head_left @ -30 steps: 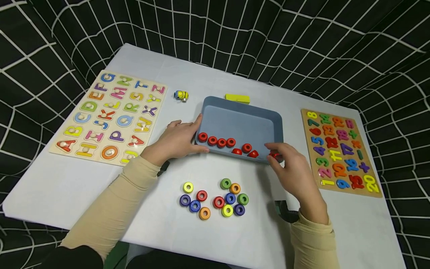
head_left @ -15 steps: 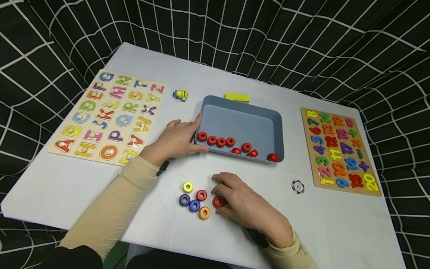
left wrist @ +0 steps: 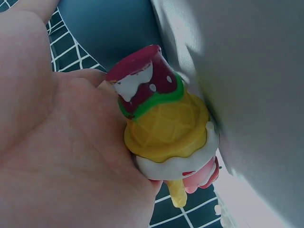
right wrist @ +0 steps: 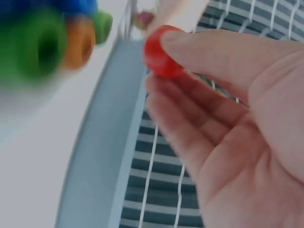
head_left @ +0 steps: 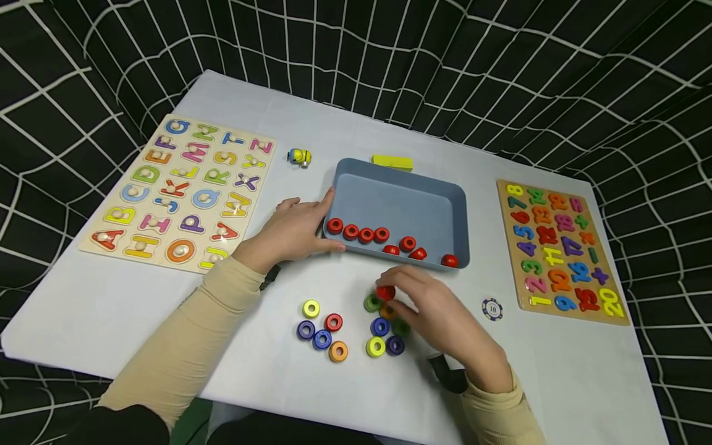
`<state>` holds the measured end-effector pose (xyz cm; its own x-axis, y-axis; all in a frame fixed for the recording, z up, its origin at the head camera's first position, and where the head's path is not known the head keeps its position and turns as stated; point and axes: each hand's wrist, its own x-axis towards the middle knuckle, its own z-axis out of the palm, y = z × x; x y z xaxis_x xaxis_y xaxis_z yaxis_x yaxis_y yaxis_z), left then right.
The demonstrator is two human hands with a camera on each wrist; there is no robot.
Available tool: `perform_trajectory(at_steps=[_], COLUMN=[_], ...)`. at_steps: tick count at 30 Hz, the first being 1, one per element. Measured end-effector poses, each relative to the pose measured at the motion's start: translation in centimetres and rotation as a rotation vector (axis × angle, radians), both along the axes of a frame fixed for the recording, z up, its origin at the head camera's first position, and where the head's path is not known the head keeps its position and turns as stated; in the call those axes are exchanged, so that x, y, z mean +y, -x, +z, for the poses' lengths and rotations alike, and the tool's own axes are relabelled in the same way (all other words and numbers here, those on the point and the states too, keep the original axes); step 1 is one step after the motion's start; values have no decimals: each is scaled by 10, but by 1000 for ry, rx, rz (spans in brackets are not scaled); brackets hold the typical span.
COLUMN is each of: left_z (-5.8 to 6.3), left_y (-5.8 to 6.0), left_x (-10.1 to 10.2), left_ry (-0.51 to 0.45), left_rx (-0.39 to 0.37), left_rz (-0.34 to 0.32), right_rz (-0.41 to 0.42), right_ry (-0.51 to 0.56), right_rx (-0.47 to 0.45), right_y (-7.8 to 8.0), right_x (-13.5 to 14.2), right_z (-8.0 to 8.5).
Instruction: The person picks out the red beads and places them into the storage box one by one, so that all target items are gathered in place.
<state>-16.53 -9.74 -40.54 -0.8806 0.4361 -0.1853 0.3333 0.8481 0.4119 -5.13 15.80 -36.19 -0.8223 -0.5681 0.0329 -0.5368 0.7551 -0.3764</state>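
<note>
My right hand (head_left: pixel 436 309) pinches a red ring bead (head_left: pixel 385 292) above the right-hand cluster of beads, near a green bead (head_left: pixel 371 302). In the right wrist view the red bead (right wrist: pixel 164 51) sits between thumb and fingertips. The left hand (head_left: pixel 295 232) rests against the near left corner of the blue-grey tray (head_left: pixel 458 216), fingers along its left side and thumb by its front wall. Red beads (head_left: pixel 366 235) lie along the tray's near side. A toy ice-cream cone (left wrist: pixel 166 126) shows beside the left palm in the left wrist view; whether the palm touches it I cannot tell.
Another cluster of coloured beads (head_left: pixel 322 339) lies left of centre. An alphabet puzzle board (head_left: pixel 183 191) is at left and a number board (head_left: pixel 556 247) at right. A poker chip (head_left: pixel 492 309), a yellow block (head_left: pixel 392 162) and a small yellow-blue toy (head_left: pixel 300 157) lie around the tray.
The right hand let go of a red bead in the tray's near right corner, moved to the clusters, and lifted another red bead back toward the tray. The left hand stayed put.
</note>
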Motion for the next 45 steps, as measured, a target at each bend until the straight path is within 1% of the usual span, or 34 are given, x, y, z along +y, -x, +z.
perform_trajectory(at_steps=[3,5,9,12,18,24,26,29,33,36,39,41,43,45], left_z=[0,0,1,1,0,0,0,1,1,2,2,2,1,1], left_y=[0,0,0,0,0,1,1,1,1,1,1,1,1,1], left_x=[0,0,-1,-2,-2,0,0,0,1,2,2,1,1,1], left_ry=[-4,-5,0,-1,-7,-4,-3,0,2,0,6,11,15,14], left_rx=[0,-3,-8,-12,-8,-6,-4,-2,-9,-13,-10,-10,-10,-12], left_rz=[-2,-2,-1,2,3,-7,-9,-6,-7,-9,-5,-1,1,1], right_rz=[-59,-117,-253,-316,-394,-464,-477,-474,-425,-342,-202,-84,44,152], right_ry=[51,73,84,95,111,107,117,129,127,126,112,79,44,1], right_rx=[67,109,153,172,179,229,237,235,234,233,205,154,80,6], right_y=[10,16,25,30,35,36,36,34,28,19,8,1,-6,-11], right_x=[21,34,51,57,62,64,63,60,50,36,13,-5,-22,-35], right_z=[3,3,0,-3,-8,-10,-8,-3,3,11,19,21,19,13])
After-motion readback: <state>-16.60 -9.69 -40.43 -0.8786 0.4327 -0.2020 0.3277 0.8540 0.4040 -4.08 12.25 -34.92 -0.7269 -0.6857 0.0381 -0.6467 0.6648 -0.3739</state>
